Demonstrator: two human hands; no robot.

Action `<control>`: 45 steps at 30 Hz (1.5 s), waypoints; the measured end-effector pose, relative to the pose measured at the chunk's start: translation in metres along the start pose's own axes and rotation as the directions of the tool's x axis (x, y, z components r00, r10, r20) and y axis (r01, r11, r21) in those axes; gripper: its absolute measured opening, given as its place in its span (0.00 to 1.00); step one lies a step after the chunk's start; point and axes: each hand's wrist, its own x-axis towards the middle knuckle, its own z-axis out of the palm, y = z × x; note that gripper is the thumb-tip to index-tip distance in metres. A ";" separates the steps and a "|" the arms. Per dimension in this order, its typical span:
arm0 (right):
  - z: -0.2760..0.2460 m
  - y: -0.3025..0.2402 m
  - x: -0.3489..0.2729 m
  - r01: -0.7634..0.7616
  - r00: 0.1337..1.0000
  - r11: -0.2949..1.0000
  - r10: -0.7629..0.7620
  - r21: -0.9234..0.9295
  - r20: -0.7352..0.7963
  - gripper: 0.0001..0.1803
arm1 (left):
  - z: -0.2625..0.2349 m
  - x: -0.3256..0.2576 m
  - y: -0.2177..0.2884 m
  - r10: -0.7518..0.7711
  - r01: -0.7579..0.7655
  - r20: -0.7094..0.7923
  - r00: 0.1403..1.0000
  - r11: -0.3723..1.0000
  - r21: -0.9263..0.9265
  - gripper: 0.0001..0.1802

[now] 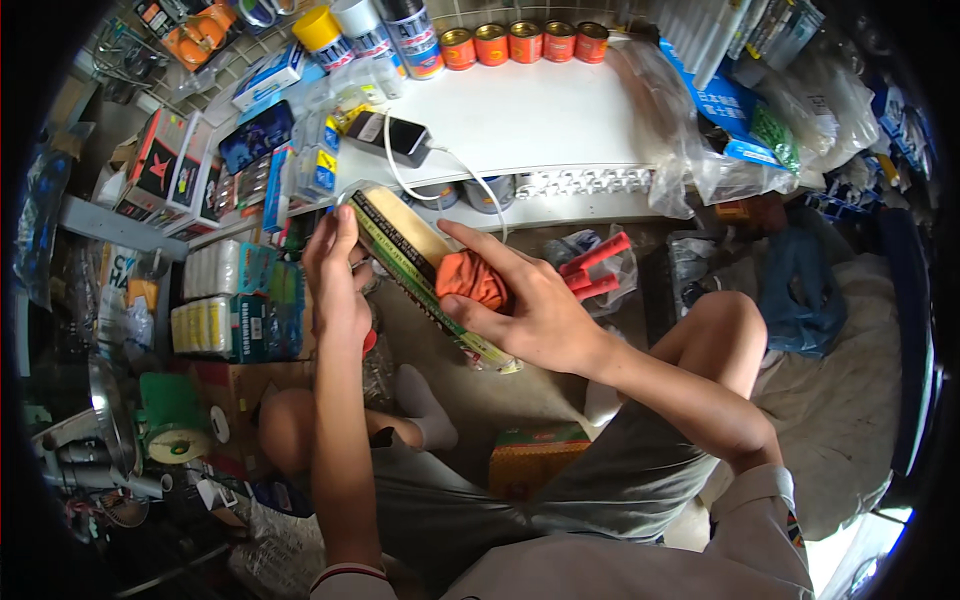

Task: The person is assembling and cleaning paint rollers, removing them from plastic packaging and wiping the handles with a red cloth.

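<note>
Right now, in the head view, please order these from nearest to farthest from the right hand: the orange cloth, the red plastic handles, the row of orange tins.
1. Orange cloth: under the right hand, touching its fingers.
2. Red plastic handles: just beyond its knuckles, to the right.
3. Row of orange tins: far up, at the back of the white shelf.

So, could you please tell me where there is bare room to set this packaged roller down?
The white shelf top is bare between the phone and the row of orange cans. Its left end and the floor are crowded.
</note>
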 end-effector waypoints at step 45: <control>-0.032 0.019 0.002 0.029 0.994 0.892 -0.072 -0.452 -0.080 0.33 | -0.040 0.063 -0.037 -0.049 0.059 0.139 0.989 0.996 -0.073 0.27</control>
